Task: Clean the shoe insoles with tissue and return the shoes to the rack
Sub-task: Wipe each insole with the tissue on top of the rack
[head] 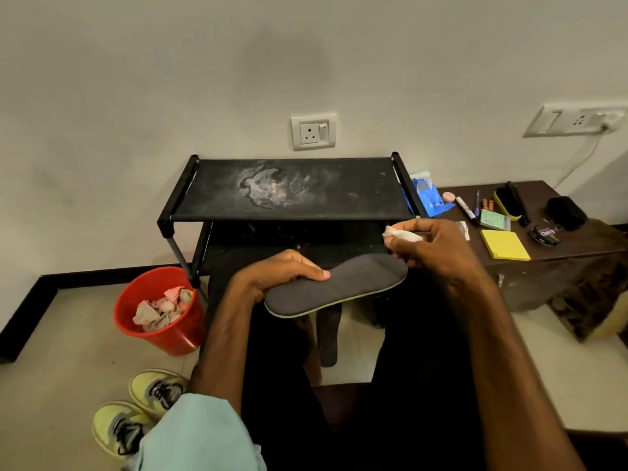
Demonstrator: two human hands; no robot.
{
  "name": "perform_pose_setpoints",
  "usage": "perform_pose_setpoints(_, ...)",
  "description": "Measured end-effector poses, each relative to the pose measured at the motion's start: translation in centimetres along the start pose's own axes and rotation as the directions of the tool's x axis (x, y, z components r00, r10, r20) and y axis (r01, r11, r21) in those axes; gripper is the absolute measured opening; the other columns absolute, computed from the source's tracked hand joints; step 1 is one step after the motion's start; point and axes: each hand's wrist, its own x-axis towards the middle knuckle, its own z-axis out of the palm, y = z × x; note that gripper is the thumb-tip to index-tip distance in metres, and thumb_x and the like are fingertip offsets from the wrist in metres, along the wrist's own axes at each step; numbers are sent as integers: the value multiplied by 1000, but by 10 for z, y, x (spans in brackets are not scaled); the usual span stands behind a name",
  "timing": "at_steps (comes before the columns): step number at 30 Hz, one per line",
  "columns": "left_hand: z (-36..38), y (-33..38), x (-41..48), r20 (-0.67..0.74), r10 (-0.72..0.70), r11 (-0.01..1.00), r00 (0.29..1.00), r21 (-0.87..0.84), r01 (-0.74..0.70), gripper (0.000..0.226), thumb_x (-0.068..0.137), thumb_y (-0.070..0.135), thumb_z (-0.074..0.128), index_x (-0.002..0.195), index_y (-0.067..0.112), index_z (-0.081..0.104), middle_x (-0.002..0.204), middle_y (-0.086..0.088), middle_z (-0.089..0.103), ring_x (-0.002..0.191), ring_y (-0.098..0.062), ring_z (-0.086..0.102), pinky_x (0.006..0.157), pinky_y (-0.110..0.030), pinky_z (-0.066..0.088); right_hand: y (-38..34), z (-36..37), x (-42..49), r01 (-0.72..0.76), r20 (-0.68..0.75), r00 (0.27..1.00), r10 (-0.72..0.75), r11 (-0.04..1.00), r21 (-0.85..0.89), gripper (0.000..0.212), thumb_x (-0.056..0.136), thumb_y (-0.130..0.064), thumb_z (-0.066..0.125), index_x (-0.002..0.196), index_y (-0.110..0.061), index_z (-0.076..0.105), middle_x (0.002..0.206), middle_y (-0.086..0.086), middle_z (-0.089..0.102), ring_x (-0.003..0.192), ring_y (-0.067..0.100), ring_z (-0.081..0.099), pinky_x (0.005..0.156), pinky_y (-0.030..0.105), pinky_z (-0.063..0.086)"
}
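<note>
Head view: the left hand (282, 277) grips one end of the dark insole (339, 287), thumb on top and fingers curled beneath. The insole reaches across to the right hand (438, 246), whose curled fingers pinch a wad of tissue (404, 235) just above its other end. The yellow shoes (149, 385) sit on the floor below the left forearm. The rack (289, 188) stands beyond both hands.
</note>
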Motion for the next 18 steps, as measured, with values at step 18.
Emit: perform_pose_setpoints(18, 70, -19, 71, -148, -397, 860, 906, 284, 424, 20, 95, 26, 64, 82, 10, 65, 82, -7, 64, 67, -18, 60, 56, -28, 51, 102, 82, 62, -287, 88, 923, 375, 821, -493, 6, 83, -6, 77, 86, -2, 78, 69, 13, 74, 53, 16, 70, 57, 30, 61)
